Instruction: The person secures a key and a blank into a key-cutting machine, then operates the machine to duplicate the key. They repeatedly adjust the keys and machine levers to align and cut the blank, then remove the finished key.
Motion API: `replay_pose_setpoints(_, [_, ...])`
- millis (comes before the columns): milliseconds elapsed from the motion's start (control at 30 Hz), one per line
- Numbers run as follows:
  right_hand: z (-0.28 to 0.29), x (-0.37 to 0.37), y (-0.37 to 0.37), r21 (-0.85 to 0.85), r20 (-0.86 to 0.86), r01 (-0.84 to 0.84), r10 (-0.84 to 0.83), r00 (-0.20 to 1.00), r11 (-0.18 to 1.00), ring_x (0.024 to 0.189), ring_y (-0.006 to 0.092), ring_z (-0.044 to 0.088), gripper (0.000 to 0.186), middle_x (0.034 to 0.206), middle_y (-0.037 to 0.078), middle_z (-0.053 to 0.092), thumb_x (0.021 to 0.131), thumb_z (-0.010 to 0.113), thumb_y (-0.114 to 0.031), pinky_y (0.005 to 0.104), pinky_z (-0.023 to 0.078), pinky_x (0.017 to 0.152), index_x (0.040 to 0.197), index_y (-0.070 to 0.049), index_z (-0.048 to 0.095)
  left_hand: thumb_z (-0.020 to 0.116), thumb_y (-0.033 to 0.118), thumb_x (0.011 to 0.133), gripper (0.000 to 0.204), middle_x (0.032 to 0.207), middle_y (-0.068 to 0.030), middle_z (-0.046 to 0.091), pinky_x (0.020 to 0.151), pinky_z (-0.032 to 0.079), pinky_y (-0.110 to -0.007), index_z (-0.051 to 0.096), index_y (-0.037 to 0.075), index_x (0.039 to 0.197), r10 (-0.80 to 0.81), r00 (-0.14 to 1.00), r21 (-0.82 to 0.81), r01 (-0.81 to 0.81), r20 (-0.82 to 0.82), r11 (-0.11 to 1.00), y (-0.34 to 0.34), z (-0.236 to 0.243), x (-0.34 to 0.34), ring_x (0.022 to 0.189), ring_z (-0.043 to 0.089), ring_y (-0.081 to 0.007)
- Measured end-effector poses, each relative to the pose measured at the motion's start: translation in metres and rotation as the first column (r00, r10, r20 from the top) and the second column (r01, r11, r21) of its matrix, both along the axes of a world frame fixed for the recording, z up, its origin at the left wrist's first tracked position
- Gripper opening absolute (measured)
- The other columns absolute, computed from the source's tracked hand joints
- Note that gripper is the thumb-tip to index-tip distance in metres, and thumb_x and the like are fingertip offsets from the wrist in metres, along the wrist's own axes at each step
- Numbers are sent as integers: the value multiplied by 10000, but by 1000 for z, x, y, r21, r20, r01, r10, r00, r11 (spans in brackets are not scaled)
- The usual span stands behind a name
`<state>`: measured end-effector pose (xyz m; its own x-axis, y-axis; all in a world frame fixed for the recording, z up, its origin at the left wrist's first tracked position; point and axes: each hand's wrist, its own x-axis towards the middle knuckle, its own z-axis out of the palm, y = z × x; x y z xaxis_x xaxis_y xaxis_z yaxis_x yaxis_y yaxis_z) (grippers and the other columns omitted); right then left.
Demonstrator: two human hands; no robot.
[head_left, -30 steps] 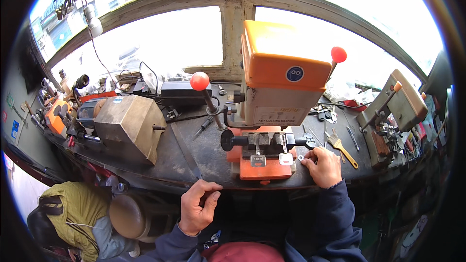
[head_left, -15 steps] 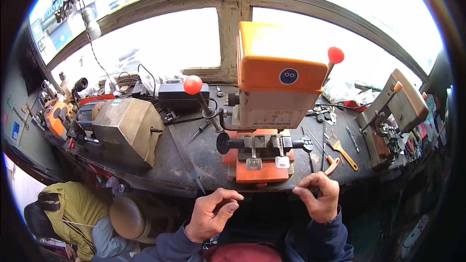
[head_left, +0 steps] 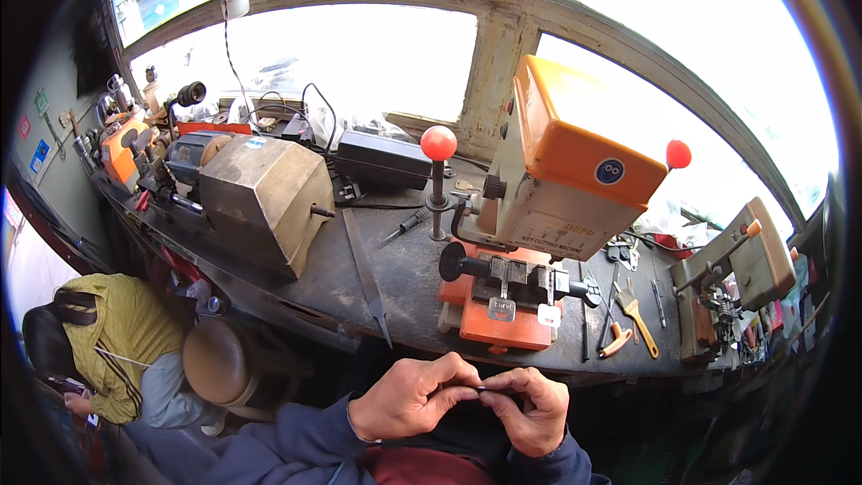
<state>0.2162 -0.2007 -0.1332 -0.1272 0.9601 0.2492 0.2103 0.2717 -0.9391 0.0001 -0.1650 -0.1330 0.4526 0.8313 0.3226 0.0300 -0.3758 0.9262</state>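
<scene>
Just in front of the bench's near edge, my left hand (head_left: pixel 416 395) and my right hand (head_left: pixel 530 409) meet at the fingertips. Both are closed in a pinch, thumb against forefinger. A tiny dark spot shows between them, too small to make out. Beyond my hands stands the orange and grey key cutting machine (head_left: pixel 584 139) with red ball-topped levers. In its clamps (head_left: pixel 521 278) sit two keys, a metal one (head_left: pixel 502 309) on the left and a pale-headed one (head_left: pixel 549 315) on the right.
A flat file (head_left: pixel 366 283) lies left of the machine, near a boxy grinder (head_left: pixel 267 202). To the right are a brush (head_left: pixel 638 319), an orange-handled tool (head_left: pixel 616 339) and a second key machine (head_left: pixel 732 260). At the lower left, a person in yellow (head_left: pixel 135 341) bends beside a round stool (head_left: pixel 216 362).
My hands have come together from apart, fingertips now meeting. The whole view has turned left and tilted, so the machine stands farther right. The keys stay in the clamps.
</scene>
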Motion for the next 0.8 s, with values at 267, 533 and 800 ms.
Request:
replay_pose_setpoints(267, [33,13,19,344,122,217,-273,954,913,865,246,740,150,953,160,737,892,736,101,320,573,813,1031,45,739,786,-28,903,125,901,-112,747,724,559,-365,728,17,1004,352,936,495,-316,21,809,78,46,-20,795,712,-289])
replay_pose_setpoints(533, [63,14,42,515,371,139,-366,854,846,950,334,717,312,1050,182,719,831,769,94,391,563,881,1133,15,773,758,6,903,121,899,-137,749,747,565,-389,753,45,1017,379,924,437,-320,-53,840,119,40,11,832,728,-337])
replay_pose_setpoints(800, [68,15,67,487,526,11,-304,794,873,1102,385,662,406,1200,171,707,814,820,-24,467,523,973,1212,-1,744,748,27,928,109,872,-168,733,685,560,-366,742,25,1037,320,947,352,-293,-17,889,126,33,14,760,734,-360])
